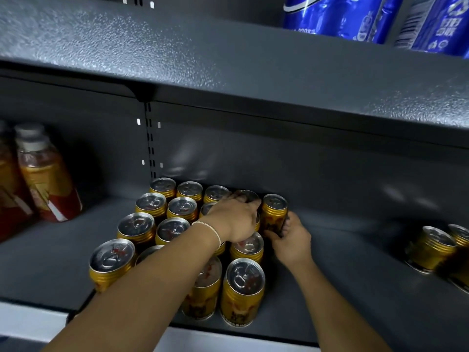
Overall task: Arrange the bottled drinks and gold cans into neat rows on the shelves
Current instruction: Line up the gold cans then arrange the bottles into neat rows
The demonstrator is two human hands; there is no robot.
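Several gold cans [181, 208] with silver tops stand in rows on the grey shelf [342, 252]. My left hand [234, 218] reaches over the rows, its fingers lying across the tops of cans near the back. My right hand [291, 237] grips the side of one upright gold can [274, 212] at the back right end of the group, beside the last row. Bottled drinks [45, 179] with white caps and orange-red labels stand at the far left of the same shelf.
Two more gold cans [431, 250] lean at the right edge of the shelf. Bare shelf lies between them and the group. The upper shelf [228, 59] overhangs closely and carries blue drink packs [355, 16]. A slotted upright [150, 138] runs down the back panel.
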